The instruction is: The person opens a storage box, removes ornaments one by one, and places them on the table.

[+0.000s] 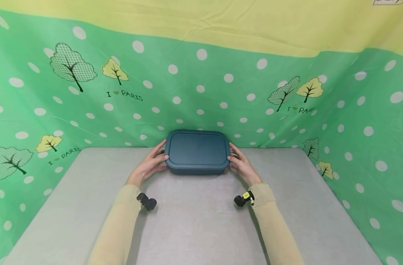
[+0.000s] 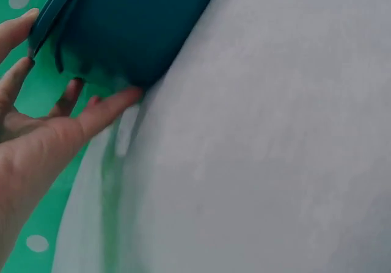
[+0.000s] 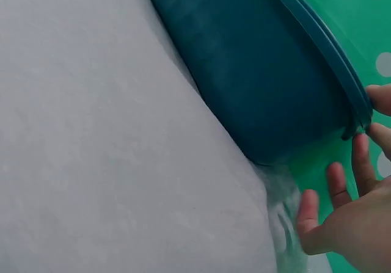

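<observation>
A dark blue lunch box (image 1: 199, 149) with rounded corners and its lid on is at the back middle of the table, against the cloth. My left hand (image 1: 150, 163) holds its left end, thumb on the lid's edge. In the left wrist view, other fingers reach below the lid rim (image 2: 55, 13), one touching the box's lower edge. At the opposite end, my right hand (image 1: 242, 163) grips the lid's edge between thumb and fingers. The right wrist view shows the thumb at the rim (image 3: 342, 59), with the lower fingers spread apart from the box wall (image 3: 244, 71).
A grey cloth covers the table (image 1: 188, 221). Green dotted fabric (image 1: 201, 99) with tree prints hangs along the back, and more of it lines both sides. Small black cameras (image 1: 146, 201) are strapped at both wrists, over beige sleeves (image 1: 115, 228).
</observation>
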A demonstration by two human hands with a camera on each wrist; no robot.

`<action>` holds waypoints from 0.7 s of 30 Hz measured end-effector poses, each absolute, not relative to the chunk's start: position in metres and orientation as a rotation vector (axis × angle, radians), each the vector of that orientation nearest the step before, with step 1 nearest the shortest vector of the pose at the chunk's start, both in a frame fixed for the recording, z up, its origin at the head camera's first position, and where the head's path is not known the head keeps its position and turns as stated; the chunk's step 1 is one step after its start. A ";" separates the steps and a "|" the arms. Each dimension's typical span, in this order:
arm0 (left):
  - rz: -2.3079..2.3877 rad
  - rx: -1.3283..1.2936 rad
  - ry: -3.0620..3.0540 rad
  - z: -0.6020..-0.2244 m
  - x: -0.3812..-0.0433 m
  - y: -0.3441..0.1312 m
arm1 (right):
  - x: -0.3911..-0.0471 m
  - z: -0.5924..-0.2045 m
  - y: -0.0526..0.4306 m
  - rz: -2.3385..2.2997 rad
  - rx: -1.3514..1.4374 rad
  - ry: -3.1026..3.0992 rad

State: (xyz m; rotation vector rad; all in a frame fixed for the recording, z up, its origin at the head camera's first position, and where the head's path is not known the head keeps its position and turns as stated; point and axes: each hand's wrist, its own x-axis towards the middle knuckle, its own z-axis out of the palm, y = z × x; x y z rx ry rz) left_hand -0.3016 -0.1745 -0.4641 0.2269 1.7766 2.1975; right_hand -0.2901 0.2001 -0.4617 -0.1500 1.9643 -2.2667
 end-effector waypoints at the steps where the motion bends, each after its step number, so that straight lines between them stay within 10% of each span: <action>1: 2.198 0.235 1.797 -0.462 -0.301 -0.174 | -0.290 -0.461 0.200 -2.257 -0.160 1.999; 21: 2.251 0.403 1.747 -0.439 -0.292 -0.162 | -0.275 -0.457 0.219 -2.454 -0.260 1.895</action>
